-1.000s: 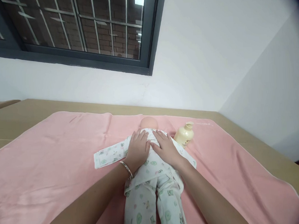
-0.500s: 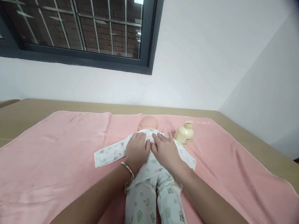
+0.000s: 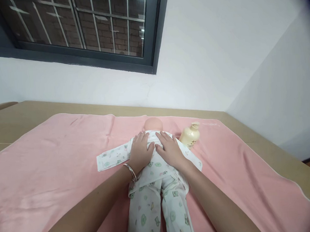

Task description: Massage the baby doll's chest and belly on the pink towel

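A baby doll [image 3: 153, 124] in white printed clothes lies on a pink blanket [image 3: 67, 150], its bald head pointing away from me. No face shows on it. My left hand [image 3: 140, 150] rests flat on the left of its upper body, fingers stretched toward the shoulder; a silver bangle circles that wrist. Lying flat on the right of the upper body is my right hand [image 3: 170, 149], fingers slightly spread. The printed top [image 3: 156, 169] is under both palms, and the printed trousers [image 3: 144, 215] run toward me between my forearms.
A cream lotion bottle [image 3: 190, 135] is on the blanket just right of the doll's shoulder. The wooden tabletop [image 3: 37, 108] shows around the blanket. Behind it stand a white wall [image 3: 193, 56] and a dark-framed barred window [image 3: 100, 54].
Both hands have slid slightly up the doll's upper body toward the shoulders, with the fingers now nearer its head. The view has shifted a little.
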Motion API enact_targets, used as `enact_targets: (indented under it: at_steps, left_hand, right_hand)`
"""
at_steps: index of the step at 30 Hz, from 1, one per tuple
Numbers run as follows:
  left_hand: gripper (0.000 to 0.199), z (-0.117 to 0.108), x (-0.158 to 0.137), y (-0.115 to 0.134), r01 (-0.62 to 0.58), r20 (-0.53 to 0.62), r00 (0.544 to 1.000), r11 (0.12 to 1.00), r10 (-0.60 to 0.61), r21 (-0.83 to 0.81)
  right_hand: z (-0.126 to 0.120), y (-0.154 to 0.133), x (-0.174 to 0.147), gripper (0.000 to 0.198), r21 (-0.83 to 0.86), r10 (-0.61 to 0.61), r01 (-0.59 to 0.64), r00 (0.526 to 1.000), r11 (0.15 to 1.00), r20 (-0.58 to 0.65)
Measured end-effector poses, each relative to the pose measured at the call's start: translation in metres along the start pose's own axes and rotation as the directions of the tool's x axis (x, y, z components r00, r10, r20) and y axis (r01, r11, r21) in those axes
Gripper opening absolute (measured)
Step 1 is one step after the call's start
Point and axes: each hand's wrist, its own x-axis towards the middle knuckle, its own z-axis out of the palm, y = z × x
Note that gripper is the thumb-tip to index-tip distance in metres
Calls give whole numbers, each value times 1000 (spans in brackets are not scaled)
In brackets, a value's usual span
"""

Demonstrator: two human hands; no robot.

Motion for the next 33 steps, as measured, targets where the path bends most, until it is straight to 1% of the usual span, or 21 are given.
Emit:
enact_targets:
  at_steps: [6, 14, 21, 25, 29, 33]
  left_hand:
    - [42, 2, 0, -1, -15, -27, 1000, 1000, 15, -2]
    - [39, 0, 1, 0, -46, -53, 998, 999, 45, -18]
    - [37, -3, 2, 1, -53, -44, 998, 998, 52, -22]
    - [33, -4, 2, 0, -93, -51, 994, 995, 92, -23]
    - [28, -3, -1, 1, -166, -127, 978, 986, 162, -17]
    - [24, -5, -2, 3, -167, -176, 972, 985, 158, -37]
  right_hand:
    - [-2, -2, -1, 55, -13, 0, 0, 1000, 1000, -2]
    - [-1, -7, -4, 54, -124, 16, -21, 999, 992, -40]
    - [-1, -8, -4, 54, -171, 13, -24, 998, 985, -67]
    - [-1, -9, -5, 53, -191, 5, -22, 996, 981, -93]
    - [-2, -17, -9, 53, -227, 45, -78, 988, 971, -149]
    - [-3, -23, -12, 56, -246, 108, -152, 977, 957, -185]
